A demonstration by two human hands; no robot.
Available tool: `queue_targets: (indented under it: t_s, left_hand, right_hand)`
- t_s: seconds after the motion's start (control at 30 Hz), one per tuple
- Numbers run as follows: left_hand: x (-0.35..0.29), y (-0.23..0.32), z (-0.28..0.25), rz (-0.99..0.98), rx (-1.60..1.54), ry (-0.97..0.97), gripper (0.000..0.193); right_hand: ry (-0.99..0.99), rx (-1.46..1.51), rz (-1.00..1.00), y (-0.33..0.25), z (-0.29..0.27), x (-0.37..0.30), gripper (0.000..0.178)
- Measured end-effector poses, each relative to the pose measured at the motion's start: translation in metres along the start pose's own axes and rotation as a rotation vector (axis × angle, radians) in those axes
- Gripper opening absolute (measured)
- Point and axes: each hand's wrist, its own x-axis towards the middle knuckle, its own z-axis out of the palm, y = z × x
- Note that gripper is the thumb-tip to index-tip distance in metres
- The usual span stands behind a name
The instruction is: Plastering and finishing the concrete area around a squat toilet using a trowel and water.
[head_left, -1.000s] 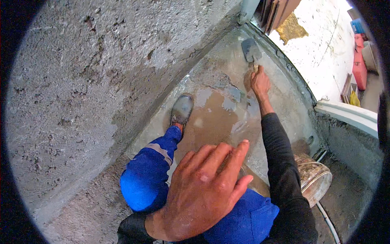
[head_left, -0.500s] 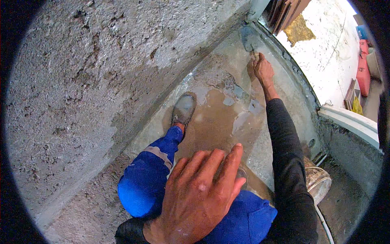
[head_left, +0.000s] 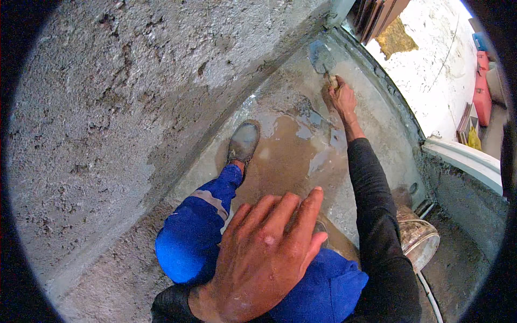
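My right hand [head_left: 343,99] reaches far forward, its fingers wrapped around the light handle of a trowel [head_left: 321,57]. The trowel's grey blade lies on the wet cement floor [head_left: 371,113], near the far corner between the rough wall and the raised edge. My left hand [head_left: 269,247] is close in front of me, back upward and fingers stretched out with gaps between them. It holds nothing and hovers over my blue-trousered legs. Brown water [head_left: 280,156] pools on the floor around my boot [head_left: 244,141].
A rough cement wall [head_left: 107,107] rises along the left. At the right lies a dirty bucket [head_left: 420,242] on its side, near a pale hose [head_left: 429,296] and a round drain hole [head_left: 413,188]. Brown boards [head_left: 377,19] stand beyond the far corner; a red object [head_left: 482,94] sits outside.
My right hand has drawn slightly back and left with the trowel, whose blade has shifted a little leftward and nearer. The left hand stays almost still.
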Motion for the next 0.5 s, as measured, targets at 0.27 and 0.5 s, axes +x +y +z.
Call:
queue_targets:
  t_s: [0.27,0.5]
  left_hand:
    - [0.006,0.004,-0.004,0.008,-0.01,-0.01,0.046]
    - [0.009,0.006,-0.002,-0.018,-0.071,-0.059,0.045]
  right_hand:
    - [0.008,0.12,0.044,0.02,0.008,-0.04,0.048]
    - [0.04,0.26,0.199,-0.027,0.025,-0.113,0.044]
